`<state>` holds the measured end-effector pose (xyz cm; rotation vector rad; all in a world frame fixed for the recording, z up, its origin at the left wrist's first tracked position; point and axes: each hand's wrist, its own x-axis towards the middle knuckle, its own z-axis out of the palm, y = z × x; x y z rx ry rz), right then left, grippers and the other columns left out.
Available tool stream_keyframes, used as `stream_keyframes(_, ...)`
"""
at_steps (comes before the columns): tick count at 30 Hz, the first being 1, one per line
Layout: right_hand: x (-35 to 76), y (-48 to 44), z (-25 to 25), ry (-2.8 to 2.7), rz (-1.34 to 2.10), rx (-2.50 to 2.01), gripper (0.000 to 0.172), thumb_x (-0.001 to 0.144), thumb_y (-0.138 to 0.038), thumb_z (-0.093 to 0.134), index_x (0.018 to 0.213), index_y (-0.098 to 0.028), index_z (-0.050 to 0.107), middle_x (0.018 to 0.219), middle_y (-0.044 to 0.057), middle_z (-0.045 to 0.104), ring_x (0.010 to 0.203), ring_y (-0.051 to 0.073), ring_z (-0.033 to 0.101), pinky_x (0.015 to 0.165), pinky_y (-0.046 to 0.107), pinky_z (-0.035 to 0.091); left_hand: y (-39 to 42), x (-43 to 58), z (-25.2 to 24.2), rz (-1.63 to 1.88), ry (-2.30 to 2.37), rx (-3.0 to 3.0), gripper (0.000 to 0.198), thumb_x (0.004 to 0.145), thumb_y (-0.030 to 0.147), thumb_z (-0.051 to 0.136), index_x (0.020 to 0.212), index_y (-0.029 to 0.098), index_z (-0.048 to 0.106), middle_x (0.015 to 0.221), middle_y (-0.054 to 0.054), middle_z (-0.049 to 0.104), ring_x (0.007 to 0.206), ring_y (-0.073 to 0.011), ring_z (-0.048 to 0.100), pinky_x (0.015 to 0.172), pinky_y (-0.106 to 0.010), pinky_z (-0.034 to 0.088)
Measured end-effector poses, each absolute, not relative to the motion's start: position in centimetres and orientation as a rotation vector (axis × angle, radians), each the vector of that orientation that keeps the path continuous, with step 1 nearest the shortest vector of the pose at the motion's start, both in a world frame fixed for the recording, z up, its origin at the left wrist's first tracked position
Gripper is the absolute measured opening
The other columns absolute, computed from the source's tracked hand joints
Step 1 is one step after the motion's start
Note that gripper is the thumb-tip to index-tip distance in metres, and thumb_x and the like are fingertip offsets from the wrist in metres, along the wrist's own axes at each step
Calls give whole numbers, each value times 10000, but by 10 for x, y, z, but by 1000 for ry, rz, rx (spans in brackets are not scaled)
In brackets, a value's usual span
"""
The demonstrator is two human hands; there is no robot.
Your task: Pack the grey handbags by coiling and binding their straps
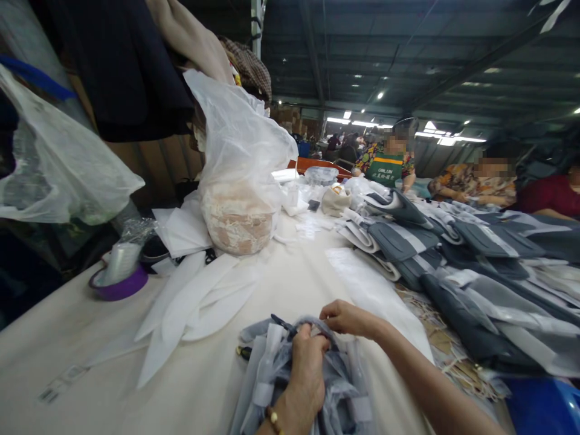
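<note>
A grey bag [338,377] with white and clear plastic wrapping lies at the near edge of the table. A curved strap [317,321] arches up at its top. My left hand [308,365], with a beaded bracelet at the wrist, reaches over the bag, its fingers curled round the strap's inner side. From the right comes my right hand [347,318], fingers closed at the strap's far right side; its fingertips are partly hidden. A black strip and a small dark piece with a gold-coloured part [243,352] show at the bag's left.
White leaf-shaped sheets [194,299] and a purple tape roll [121,289] lie left. Behind them stands a plastic-wrapped bundle [240,220]. Stacked grey pieces [403,241] fill the right, beside tan cords [453,350]. Several people work across the table.
</note>
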<state>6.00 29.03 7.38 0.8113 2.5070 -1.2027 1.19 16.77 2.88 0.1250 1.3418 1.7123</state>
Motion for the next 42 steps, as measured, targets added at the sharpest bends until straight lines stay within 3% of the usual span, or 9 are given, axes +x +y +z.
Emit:
stream_keyframes(5,60,295,75,2580,-1049,704,198,704,-149,481,741,-117,674,517,-24,535,487,92,456,452,180,335,171,13,31,1568,1653,353,176,671,29,412,705,158,528,660,-6,549,612,-127,498,568,-227,372)
stream_keyframes(9,59,291,83,2682,-821,652,225,681,-96,476,749,-128,688,594,16,629,562,126,546,513,198,365,170,8,43,1335,1890,590,202,731,15,415,723,132,580,739,-71,608,712,-173,549,656,-263,394)
stream_keyframes(15,61,274,102,2801,-408,642,241,759,-131,475,830,-162,703,825,83,712,783,200,628,667,261,385,168,0,58,1000,2101,957,294,779,-8,355,827,47,639,911,-183,631,876,-246,553,818,-334,359)
stream_keyframes(19,67,271,111,2818,-238,578,239,761,-138,496,867,-204,700,841,50,719,844,201,638,807,305,369,164,0,67,863,2150,1088,343,756,-40,336,899,41,637,960,-177,629,903,-244,551,824,-330,356)
stream_keyframes(22,71,270,115,2806,-135,528,292,698,-68,521,882,-211,696,890,46,710,870,198,632,811,310,367,159,1,71,833,2174,1149,370,738,-56,338,956,40,620,995,-171,622,955,-232,540,850,-313,350)
stream_keyframes(27,70,269,116,2805,31,499,255,701,-14,486,785,-150,684,956,117,662,959,221,581,761,300,379,157,-7,69,830,2156,1145,253,725,-13,410,819,69,629,817,-126,642,817,-208,575,746,-285,396)
stream_keyframes(33,76,267,122,2820,96,494,275,747,-29,442,833,-150,673,909,109,670,853,203,617,738,308,369,151,-19,72,929,2098,1056,198,727,47,430,698,147,598,628,-30,599,650,-155,563,636,-248,390)
stream_keyframes(42,84,252,133,2860,124,497,294,753,-31,428,871,-163,663,909,94,676,846,200,631,721,301,372,152,-14,73,1182,1933,845,125,644,90,485,552,173,500,460,55,447,456,-89,404,465,-207,288)
